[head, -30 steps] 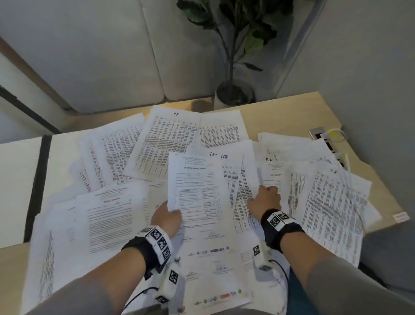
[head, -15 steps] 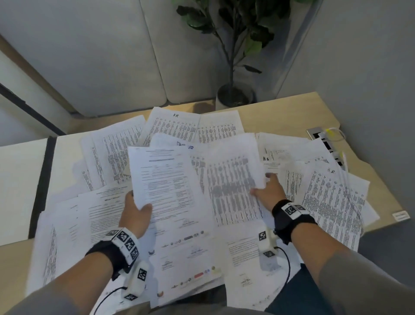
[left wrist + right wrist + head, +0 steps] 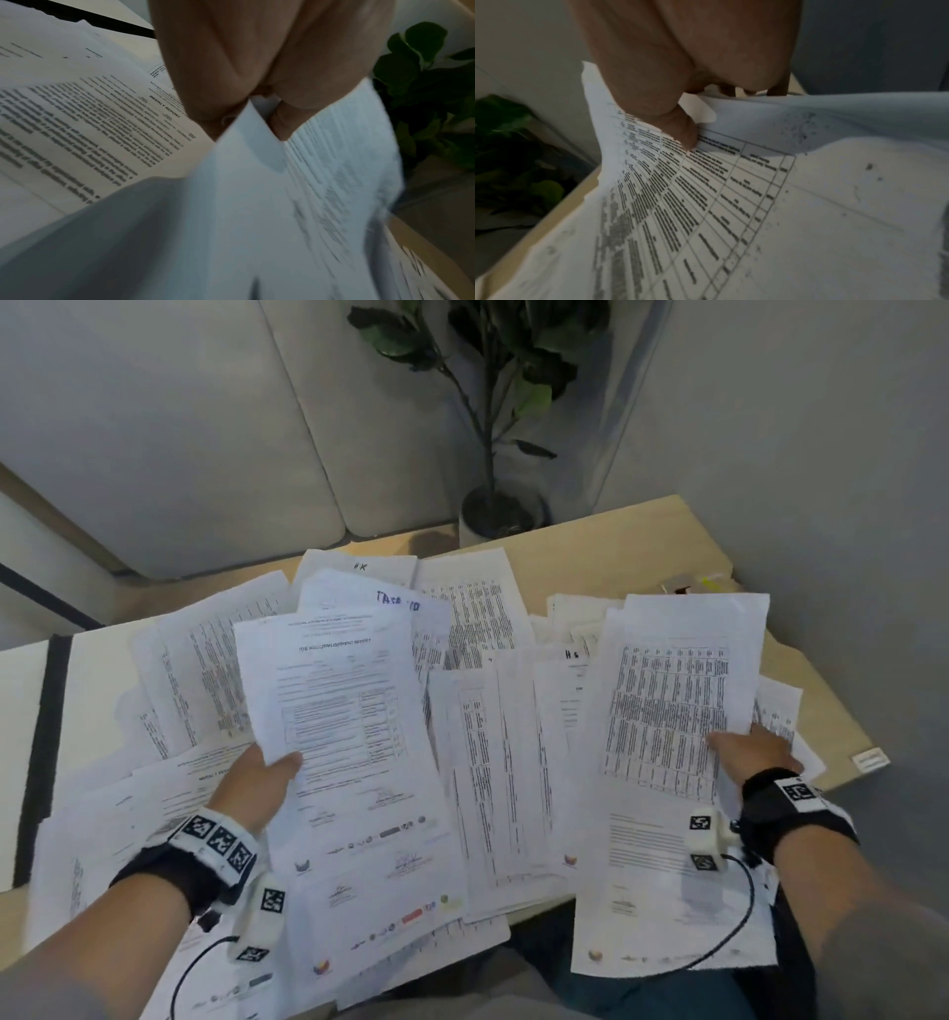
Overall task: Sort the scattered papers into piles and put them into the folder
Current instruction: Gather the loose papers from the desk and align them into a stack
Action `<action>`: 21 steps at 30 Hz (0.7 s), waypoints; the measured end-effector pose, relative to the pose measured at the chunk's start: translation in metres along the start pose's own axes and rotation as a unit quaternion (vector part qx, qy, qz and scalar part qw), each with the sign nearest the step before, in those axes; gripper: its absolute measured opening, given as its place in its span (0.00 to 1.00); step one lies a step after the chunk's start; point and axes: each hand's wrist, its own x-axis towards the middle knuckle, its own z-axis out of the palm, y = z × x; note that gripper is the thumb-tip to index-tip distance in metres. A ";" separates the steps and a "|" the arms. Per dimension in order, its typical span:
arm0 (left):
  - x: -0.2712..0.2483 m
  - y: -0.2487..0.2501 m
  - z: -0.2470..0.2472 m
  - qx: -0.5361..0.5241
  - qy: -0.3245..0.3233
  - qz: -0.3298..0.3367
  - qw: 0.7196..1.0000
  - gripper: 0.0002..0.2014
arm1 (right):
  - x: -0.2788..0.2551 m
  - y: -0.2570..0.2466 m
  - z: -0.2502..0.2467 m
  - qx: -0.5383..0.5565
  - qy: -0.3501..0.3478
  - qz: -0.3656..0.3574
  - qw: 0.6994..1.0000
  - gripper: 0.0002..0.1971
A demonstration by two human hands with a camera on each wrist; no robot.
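The pale wooden desk is buried under a loose spread of white printed papers reaching out ahead of and between both hands. At the far left, well beyond the left hand, lies a flat white folder with a black spine band. The left hand pinches a white form sheet with boxed text, thumb on top, lifted off the heap. The right hand grips a white sheet of dense table print, thumb pressing its face, raised likewise. This looks like the sorting step: each sheet seems bound for its own pile. Next each hand needs a spot to lay matching sheets square.
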 end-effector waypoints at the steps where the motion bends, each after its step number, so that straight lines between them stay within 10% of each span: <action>1: 0.002 0.003 -0.002 -0.025 -0.013 -0.008 1.000 0.23 | 0.007 0.008 0.000 -0.023 0.010 0.003 1.000 0.23; 6: 0.018 -0.003 -0.004 -0.069 -0.052 -0.037 0.996 0.40 | 0.033 0.032 0.025 -0.089 0.031 -0.005 0.996 0.28; 14: -0.042 0.079 0.006 -0.074 -0.013 -0.052 0.996 0.11 | -0.007 0.018 0.045 -0.072 0.067 -0.061 0.993 0.21; 19: 0.008 0.025 -0.007 -0.120 -0.080 -0.063 0.988 0.36 | 0.002 0.027 0.037 0.050 0.087 -0.069 0.993 0.17; 21: 0.004 0.017 0.011 -0.102 -0.119 -0.062 0.986 0.29 | 0.003 0.027 0.032 0.057 0.103 -0.062 0.991 0.18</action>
